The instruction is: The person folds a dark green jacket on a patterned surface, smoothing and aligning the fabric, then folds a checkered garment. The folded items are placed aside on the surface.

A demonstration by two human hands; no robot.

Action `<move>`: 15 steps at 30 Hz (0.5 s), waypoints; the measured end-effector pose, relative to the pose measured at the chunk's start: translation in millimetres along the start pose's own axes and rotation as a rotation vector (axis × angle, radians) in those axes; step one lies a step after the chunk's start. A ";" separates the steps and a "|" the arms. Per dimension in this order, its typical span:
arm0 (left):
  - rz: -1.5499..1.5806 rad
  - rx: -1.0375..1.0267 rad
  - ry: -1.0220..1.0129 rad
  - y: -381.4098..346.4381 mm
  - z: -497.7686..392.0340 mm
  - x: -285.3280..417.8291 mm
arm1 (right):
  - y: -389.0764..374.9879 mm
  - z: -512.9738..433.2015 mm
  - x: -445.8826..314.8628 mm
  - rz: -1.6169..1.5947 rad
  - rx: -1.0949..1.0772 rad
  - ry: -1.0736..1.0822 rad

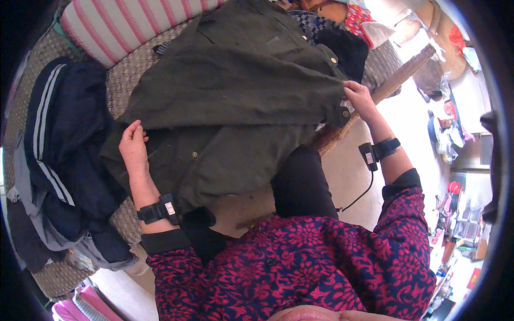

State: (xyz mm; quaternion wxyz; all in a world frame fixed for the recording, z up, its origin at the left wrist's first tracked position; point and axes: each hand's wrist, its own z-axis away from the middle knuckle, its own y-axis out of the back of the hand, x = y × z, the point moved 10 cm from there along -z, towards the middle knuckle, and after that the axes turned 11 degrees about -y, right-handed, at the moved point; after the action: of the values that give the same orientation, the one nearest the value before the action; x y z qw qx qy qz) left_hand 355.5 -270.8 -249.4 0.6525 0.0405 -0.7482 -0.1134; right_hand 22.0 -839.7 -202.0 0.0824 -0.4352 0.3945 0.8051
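A dark olive-green garment (237, 90), a jacket or shirt with buttons, lies spread over a sofa in front of me. One edge of it is folded across and forms a straight line between my hands. My left hand (134, 146) pinches that fold at its left end, fingertips curled on the cloth. At the right end my right hand (359, 100) grips the cloth between thumb and fingers, close to a button (345, 114). Another button (194, 155) shows on the lower layer. The garment's lower part hangs toward my knees.
A navy garment with white stripes (76, 132) drapes over the sofa cover (126, 86) at left. Behind lies a pink-striped cushion (128, 28). A wooden rail (401, 76) runs along the sofa's right edge. Several clothes, including a black one (345, 50), are heaped at the back right.
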 end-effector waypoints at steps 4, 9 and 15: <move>-0.005 0.017 0.038 1.7 -2.5 -7.6 | 14.8 5.2 22.7 -0.062 0.097 -0.021; 0.001 0.008 0.010 2.9 -5.0 -12.6 | 11.0 22.1 45.9 -0.324 0.093 -0.143; 0.025 0.004 0.002 2.9 -7.4 -17.5 | -11.6 61.8 30.8 -0.038 -0.016 -0.007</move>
State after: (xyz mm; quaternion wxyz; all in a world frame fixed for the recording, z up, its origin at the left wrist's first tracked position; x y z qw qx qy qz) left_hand 365.6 -265.2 -264.8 0.6544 0.0324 -0.7483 -0.1035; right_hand -30.4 -794.7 -212.9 0.0956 -0.4405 0.3796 0.8079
